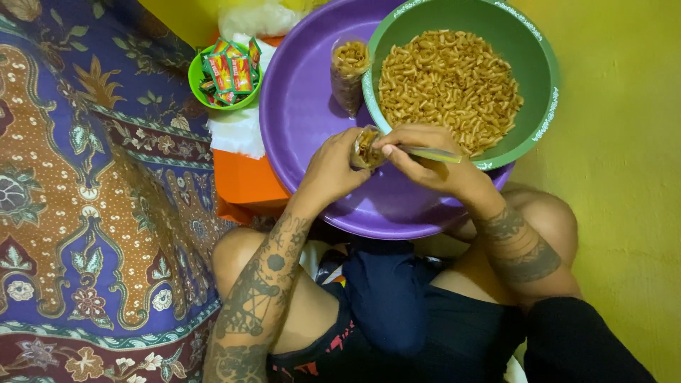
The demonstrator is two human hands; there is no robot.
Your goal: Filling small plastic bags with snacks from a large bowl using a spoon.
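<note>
The purple basin (298, 106) rests in front of the seated person's knees and serves as the landmark here. Over its near part, the left hand (333, 169) is closed around a small clear bag (367, 147) partly filled with golden-brown fried macaroni snacks, holding it upright with the mouth open. Touching that bag's mouth from the side, the right hand (425, 159) pinches a pale spoon (433, 153) whose handle points away toward the green bowl (543, 78). That bowl sits tilted on the basin's far right rim and is heaped with the same loose snacks (450, 89). Inside the basin, just beside the bowl's left wall, stands a filled clear bag (349, 74) of snacks. Left of the basin, a small green cup (195, 78) holds red and green seasoning sachets (228, 71), sitting on white paper (237, 131) above an orange surface (245, 177). Further left lies a patterned batik cloth (85, 213). Right of the basin is a yellow floor (624, 177).
</note>
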